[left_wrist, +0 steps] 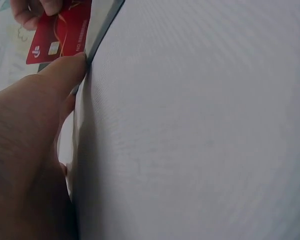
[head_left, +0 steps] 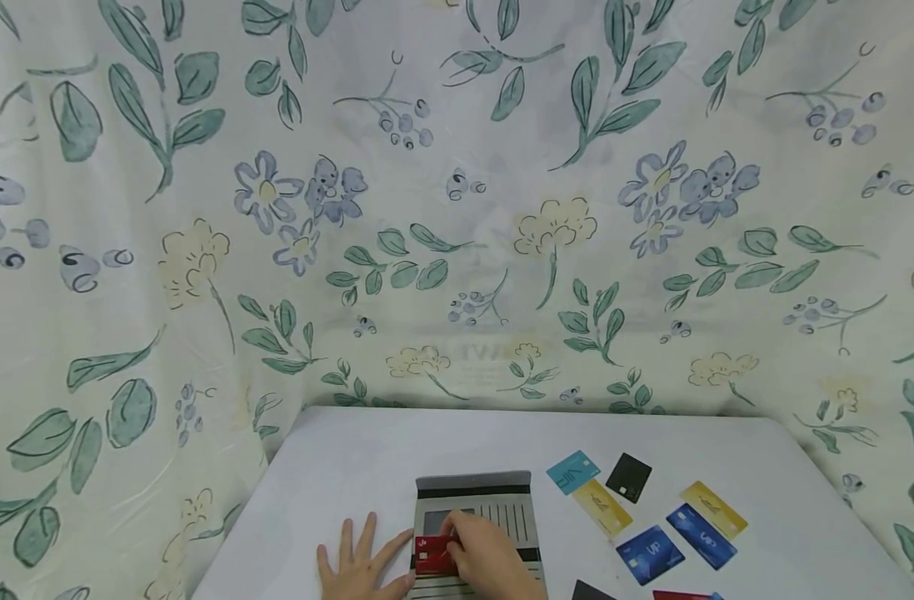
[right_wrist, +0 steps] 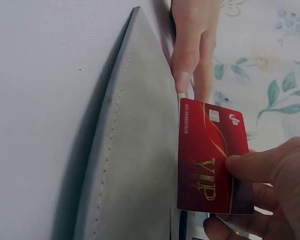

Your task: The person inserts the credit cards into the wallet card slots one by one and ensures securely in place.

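Note:
A light grey folding card wallet [head_left: 507, 510] with dark bands and slots lies opened out on the white table. My right hand [head_left: 490, 557] pinches a red VIP card [right_wrist: 210, 155] between thumb and fingers. In the right wrist view one long edge of that card meets the wallet's edge, and its gold letters and chip face the camera. To the left, my left hand [head_left: 361, 567] rests with fingers spread on the table, thumb at the wallet's left edge. The left wrist view shows this thumb right by the card's corner.
Right of the wallet lie loose cards: a teal card [head_left: 573, 472], a black card [head_left: 629, 477], yellow cards [head_left: 602, 508] and blue cards [head_left: 650, 554]. Another black card [head_left: 591, 591] and a red card [head_left: 681, 595] are cut off at the bottom. A flowered cloth [head_left: 457, 325] hangs behind the table [head_left: 352, 458].

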The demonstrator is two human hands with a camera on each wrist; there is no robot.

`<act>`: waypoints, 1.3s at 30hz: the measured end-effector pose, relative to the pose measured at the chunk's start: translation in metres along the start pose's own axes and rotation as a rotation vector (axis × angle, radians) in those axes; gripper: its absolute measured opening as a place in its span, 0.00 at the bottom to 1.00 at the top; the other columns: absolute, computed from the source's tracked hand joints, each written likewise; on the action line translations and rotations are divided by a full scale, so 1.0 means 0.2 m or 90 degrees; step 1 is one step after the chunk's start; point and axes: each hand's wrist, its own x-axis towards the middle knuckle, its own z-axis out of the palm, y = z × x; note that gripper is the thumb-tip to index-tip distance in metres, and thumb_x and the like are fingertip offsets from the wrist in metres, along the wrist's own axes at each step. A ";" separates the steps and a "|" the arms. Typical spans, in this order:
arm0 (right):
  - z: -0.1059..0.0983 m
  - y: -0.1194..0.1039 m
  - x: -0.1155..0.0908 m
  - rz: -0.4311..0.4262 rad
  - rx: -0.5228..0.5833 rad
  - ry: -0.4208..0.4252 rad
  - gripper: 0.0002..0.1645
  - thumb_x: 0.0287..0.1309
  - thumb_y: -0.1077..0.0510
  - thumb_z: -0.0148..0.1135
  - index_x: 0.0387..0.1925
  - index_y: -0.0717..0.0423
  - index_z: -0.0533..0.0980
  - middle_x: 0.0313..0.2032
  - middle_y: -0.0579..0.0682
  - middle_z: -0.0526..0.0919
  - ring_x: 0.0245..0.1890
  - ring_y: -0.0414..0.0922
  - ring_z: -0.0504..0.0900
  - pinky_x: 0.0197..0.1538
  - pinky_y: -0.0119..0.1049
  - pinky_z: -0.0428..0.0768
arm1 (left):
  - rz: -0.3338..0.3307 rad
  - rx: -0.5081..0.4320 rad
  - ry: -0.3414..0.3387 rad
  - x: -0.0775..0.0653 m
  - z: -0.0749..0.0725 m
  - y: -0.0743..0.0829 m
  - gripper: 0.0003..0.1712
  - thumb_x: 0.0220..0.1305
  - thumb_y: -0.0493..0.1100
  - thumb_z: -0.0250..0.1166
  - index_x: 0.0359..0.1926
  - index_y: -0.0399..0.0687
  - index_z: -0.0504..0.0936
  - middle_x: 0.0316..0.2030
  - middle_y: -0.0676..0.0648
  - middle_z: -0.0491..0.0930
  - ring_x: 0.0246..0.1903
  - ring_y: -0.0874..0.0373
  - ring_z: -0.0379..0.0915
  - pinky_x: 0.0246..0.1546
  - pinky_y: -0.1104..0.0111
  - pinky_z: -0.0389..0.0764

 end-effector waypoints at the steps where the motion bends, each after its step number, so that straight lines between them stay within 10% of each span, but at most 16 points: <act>1: 0.00 0.00 0.00 -0.002 -0.001 0.002 0.07 0.62 0.63 0.64 0.41 0.50 0.77 0.32 0.41 0.82 0.28 0.33 0.74 0.39 0.31 0.82 | 0.000 0.004 -0.001 0.00 0.00 0.00 0.40 0.54 0.80 0.55 0.65 0.73 0.71 0.71 0.33 0.60 0.71 0.23 0.42 0.61 0.24 0.34; 39: 0.03 0.08 0.03 -0.009 -0.020 0.001 0.14 0.52 0.57 0.75 0.40 0.53 0.80 0.37 0.42 0.74 0.37 0.36 0.73 0.43 0.35 0.80 | 0.005 -0.028 -0.035 -0.02 -0.05 0.03 0.43 0.58 0.78 0.55 0.67 0.62 0.69 0.73 0.31 0.54 0.71 0.22 0.35 0.60 0.24 0.28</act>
